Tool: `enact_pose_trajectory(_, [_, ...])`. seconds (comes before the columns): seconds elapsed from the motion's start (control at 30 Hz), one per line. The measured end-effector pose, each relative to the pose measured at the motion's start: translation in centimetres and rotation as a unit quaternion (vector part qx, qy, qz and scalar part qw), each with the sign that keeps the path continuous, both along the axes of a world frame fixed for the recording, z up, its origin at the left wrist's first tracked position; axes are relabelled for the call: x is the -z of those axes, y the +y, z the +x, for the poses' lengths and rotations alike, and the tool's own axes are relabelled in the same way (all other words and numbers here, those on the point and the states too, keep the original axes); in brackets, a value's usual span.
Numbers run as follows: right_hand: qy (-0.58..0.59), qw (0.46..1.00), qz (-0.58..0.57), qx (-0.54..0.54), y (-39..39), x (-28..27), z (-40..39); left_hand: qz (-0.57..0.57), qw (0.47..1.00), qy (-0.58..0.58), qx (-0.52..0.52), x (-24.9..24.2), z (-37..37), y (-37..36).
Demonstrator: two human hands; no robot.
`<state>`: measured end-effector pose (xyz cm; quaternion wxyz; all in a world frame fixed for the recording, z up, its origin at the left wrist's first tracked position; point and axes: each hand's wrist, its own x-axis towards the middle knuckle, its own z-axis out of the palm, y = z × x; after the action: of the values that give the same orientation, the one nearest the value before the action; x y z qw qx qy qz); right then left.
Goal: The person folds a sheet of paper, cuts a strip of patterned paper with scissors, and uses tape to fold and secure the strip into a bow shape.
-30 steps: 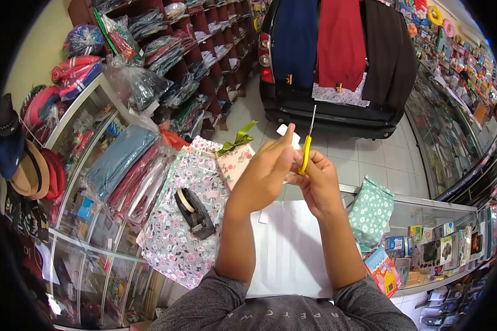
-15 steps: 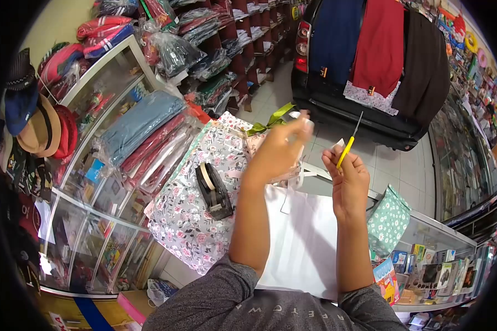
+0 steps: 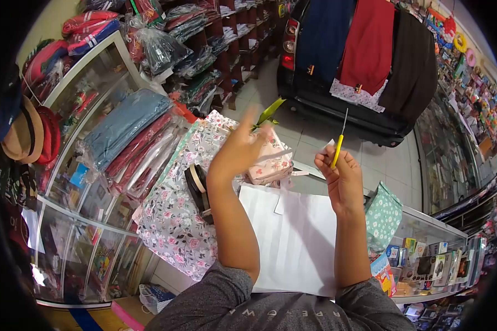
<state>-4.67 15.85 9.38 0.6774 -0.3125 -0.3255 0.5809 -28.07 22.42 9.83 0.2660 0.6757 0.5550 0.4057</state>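
My left hand is raised over the floral wrapping paper, blurred, its fingers apart and nothing visible in them. My right hand is closed around yellow-handled scissors, blade pointing up and away. A small white scrap shows at its fingertips. Just beyond my left hand sits a pink floral package, with a green ribbon behind it. A black tape dispenser rests on the floral paper, partly hidden by my left forearm. White paper lies between my arms.
Plastic-wrapped clothes are stacked on the left glass case. A green flowered bag stands by the right glass counter. Beyond, a dark vehicle has trousers draped over its back.
My left hand has moved left, uncovering more of the pink package. My right hand still holds the scissors upright. The whole view has shifted slightly.
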Motion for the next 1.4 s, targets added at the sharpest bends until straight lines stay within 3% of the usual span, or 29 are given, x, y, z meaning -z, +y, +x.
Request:
enact_pose_trajectory(0.03, [0.010,1.000,-0.001,-0.004,0.1,-0.1,0.1,0.000,0.984,-0.055,0.171,-0.8,1.0,-0.9])
enact_pose_trajectory(0.07, [0.028,0.999,0.028,-0.022,0.3,0.3,0.5,0.003,0.984,-0.058,0.171,-0.8,1.8,-1.3])
enact_pose_trajectory(0.13, [0.010,1.000,0.019,-0.014,0.3,0.0,0.8,-0.044,0.929,-0.010,0.367,-1.1,2.9,-1.9])
enact_pose_trajectory(0.17, [-0.005,1.000,0.008,-0.006,0.4,-0.2,0.7,-0.039,0.930,-0.012,0.365,-1.7,2.9,-1.7])
enact_pose_trajectory(0.23, [-0.017,1.000,-0.003,-0.009,0.4,-0.2,0.4,-0.196,0.910,0.025,0.363,-2.6,2.9,-1.5])
enact_pose_trajectory(0.37, [-0.046,0.998,-0.030,0.019,0.5,0.2,-1.6,-0.178,0.949,-0.035,0.258,-1.8,3.1,-2.0])
enact_pose_trajectory(0.4, [-0.009,0.999,-0.031,0.007,0.9,0.8,-2.3,-0.182,0.947,-0.038,0.260,-1.1,3.1,-1.7])
enact_pose_trajectory(0.47, [0.015,0.998,-0.047,0.034,2.4,2.9,-2.3,-0.143,0.951,0.072,0.264,0.8,3.5,-0.6])
enact_pose_trajectory(0.5, [0.014,0.998,-0.054,0.043,3.1,3.9,-1.8,-0.149,0.948,0.070,0.274,0.7,4.0,-0.7])
enact_pose_trajectory(0.57, [-0.032,0.994,-0.060,0.086,4.4,5.4,-0.2,-0.208,0.951,0.110,0.199,-0.2,5.2,-0.8])
enact_pose_trajectory(0.6, [-0.015,0.992,-0.060,0.106,5.1,6.7,0.7,-0.138,0.958,0.122,0.220,1.0,5.9,-0.1])
enact_pose_trajectory(0.63, [-0.018,0.991,-0.065,0.114,5.7,9.7,1.9,-0.142,0.956,0.120,0.228,2.3,7.0,0.6])
enact_pose_trajectory(0.7, [-0.116,0.978,-0.131,0.110,7.6,14.7,4.0,-0.061,0.932,0.206,0.292,4.5,9.8,2.4])
enact_pose_trajectory(0.77, [-0.066,0.983,-0.141,0.099,7.4,15.1,3.9,-0.119,0.920,0.252,0.276,8.2,13.4,3.5])
enact_pose_trajectory(0.83, [-0.017,0.986,-0.143,0.086,7.1,15.3,3.8,-0.029,0.944,0.273,0.183,13.3,15.8,3.4])
enact_pose_trajectory(0.9, [-0.056,0.979,-0.171,0.095,7.2,15.3,3.8,-0.110,0.913,0.344,0.191,15.6,16.4,4.1])
enact_pose_trajectory(0.93, [-0.096,0.974,-0.195,0.067,7.0,15.1,4.2,-0.154,0.903,0.327,0.232,14.1,15.9,4.5])
enact_pose_trajectory(1.03, [-0.048,0.975,-0.207,0.062,6.9,14.2,4.6,-0.180,0.885,0.321,0.287,13.8,14.8,5.1])
enact_pose_trajectory(1.1, [-0.026,0.976,-0.206,0.072,7.1,13.8,5.1,-0.106,0.895,0.309,0.303,15.0,13.9,5.1])
enact_pose_trajectory(1.13, [-0.055,0.973,-0.212,0.066,7.3,14.0,5.6,-0.160,0.894,0.284,0.306,13.8,13.5,4.4])
enact_pose_trajectory(1.2, [-0.077,0.973,-0.208,0.060,7.2,14.1,6.2,-0.197,0.894,0.261,0.306,7.7,12.7,3.2])
enact_pose_trajectory(1.27, [-0.089,0.970,-0.219,0.060,6.8,13.2,6.1,-0.284,0.866,0.173,0.373,1.8,11.5,2.4])
enact_pose_trajectory(1.3, [-0.094,0.972,-0.209,0.057,6.8,13.1,6.0,-0.275,0.872,0.171,0.368,2.7,10.9,3.0])
enact_pose_trajectory(1.37, [-0.104,0.967,-0.218,0.079,6.8,13.1,5.8,0.016,0.952,0.153,0.264,6.2,9.7,3.7])
enact_pose_trajectory(1.4, [-0.115,0.968,-0.213,0.070,6.9,13.0,5.6,0.017,0.950,0.264,0.167,5.9,9.6,3.3])
